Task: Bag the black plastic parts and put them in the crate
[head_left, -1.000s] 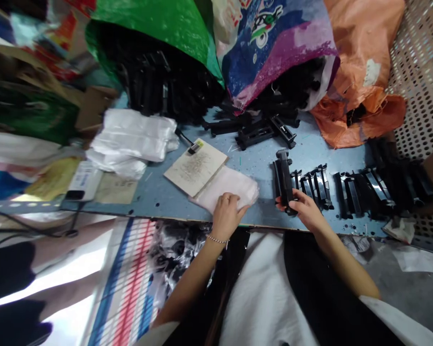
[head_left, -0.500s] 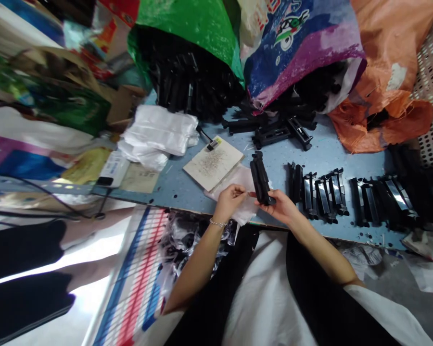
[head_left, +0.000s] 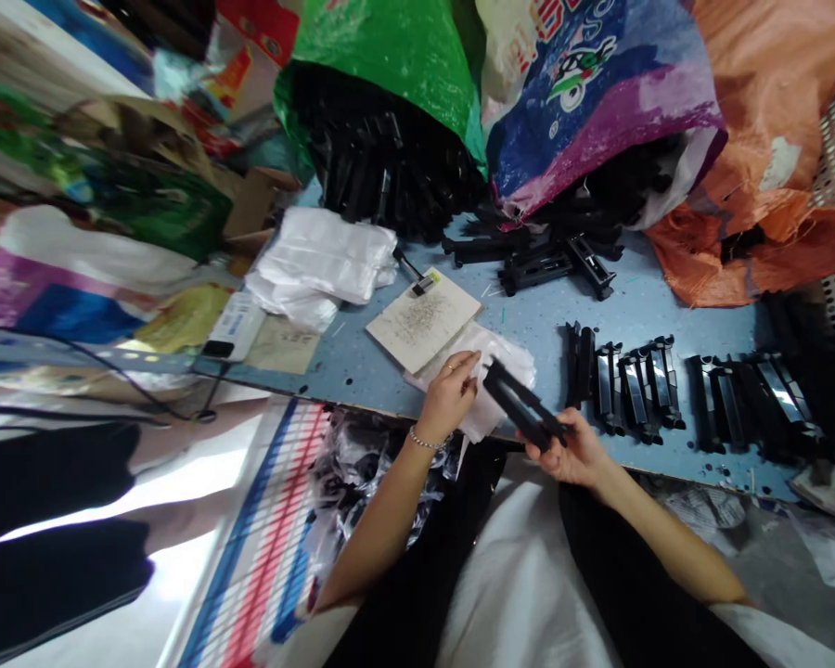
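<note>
A: Remote log, head view only. Fingers first?

B: Right hand (head_left: 571,455): thumb and fingers closed round the near end of the black part (head_left: 511,405). Left hand (head_left: 449,397): fingertips drawn narrow, at the part's 9 o'clock, by the thin white plastic (head_left: 516,357). Blurred there; I cannot tell whether a layer is pinched.

A: Part's position?

B: Raised near the table's front edge, tilted, far end toward 10 o'clock. It may be one piece or two side by side; I can't settle which.

A: Handling notes?

B: I'd keep the right grip at the near end, leaving the far end free. On the left, I'd want one layer only, rubbed loose between thumb and finger; such film likely clings. Corners of the part could snag it, so I'd favour a straight, slow line.

A: Further out?

B: Board (head_left: 423,317) at 10 o'clock, partly over the plastic. Row of black pieces (head_left: 636,390) at 3. Green bag (head_left: 390,46) at 11.
</note>
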Demonstrator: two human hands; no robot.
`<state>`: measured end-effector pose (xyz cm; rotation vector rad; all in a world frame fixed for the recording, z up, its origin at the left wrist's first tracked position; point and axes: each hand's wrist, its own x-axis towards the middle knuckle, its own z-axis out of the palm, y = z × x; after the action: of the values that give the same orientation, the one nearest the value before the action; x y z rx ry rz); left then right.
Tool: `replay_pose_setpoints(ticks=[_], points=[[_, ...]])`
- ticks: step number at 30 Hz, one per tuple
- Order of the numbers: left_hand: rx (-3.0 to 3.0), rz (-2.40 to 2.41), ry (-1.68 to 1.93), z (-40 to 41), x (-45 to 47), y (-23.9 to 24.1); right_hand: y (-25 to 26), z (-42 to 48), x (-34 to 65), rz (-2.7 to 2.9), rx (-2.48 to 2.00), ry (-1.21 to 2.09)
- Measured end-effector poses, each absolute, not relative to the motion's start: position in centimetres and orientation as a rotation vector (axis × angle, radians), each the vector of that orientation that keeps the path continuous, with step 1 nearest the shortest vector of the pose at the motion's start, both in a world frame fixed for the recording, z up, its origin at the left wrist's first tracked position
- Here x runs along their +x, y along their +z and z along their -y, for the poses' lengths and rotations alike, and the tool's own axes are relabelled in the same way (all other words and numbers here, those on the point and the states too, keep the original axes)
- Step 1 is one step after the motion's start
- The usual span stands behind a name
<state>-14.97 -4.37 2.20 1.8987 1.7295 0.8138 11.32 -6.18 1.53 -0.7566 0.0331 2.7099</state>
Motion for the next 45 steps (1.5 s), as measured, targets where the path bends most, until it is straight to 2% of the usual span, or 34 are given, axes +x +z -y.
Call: replay_pose_setpoints(ticks=[5,10,17,22,28,34,40,42,45], points=[[2.186,-1.56,0.842,5.8,-13.5,2.8,-0.6,5.7,9.3,-0.369,-0.569,2.743],[2.31,-1.409,1.004,7.7,-12.2,4.0,0.0,4.2,8.6,-0.26,-0.595,2.694],[2.167,-1.805,0.902,7.0,-12.2,3.5,2.2,4.7,10.7,0.13,-0.771,2.574],[2.153,-1.848,0.953,5.8,-11.1,2.9,2.7,5.3,10.9,0.13,-0.756,2.531],[2.181,-1.815,0.997,6.0,-10.3,3.2,2.7,6.2,11.2,0.082,-0.853,2.299],[1.972,-1.894,1.019,3.9,-10.9,3.0,2.6,6.0,13.2,-0.054,-0.55,2.573],[1.876,-2.016,0.766,0.5,-11.6,-0.3,1.5,7.3,14.3,0.139,-0.019,2.782],[1.918,-1.948,0.757,0.2,-11.2,-0.2,2.1,7.4,14.4,0.307,-0.032,2.703],[2.04,-1.651,0.748,0.7,-10.1,1.8,3.4,7.0,14.4,0.653,-0.426,2.385]])
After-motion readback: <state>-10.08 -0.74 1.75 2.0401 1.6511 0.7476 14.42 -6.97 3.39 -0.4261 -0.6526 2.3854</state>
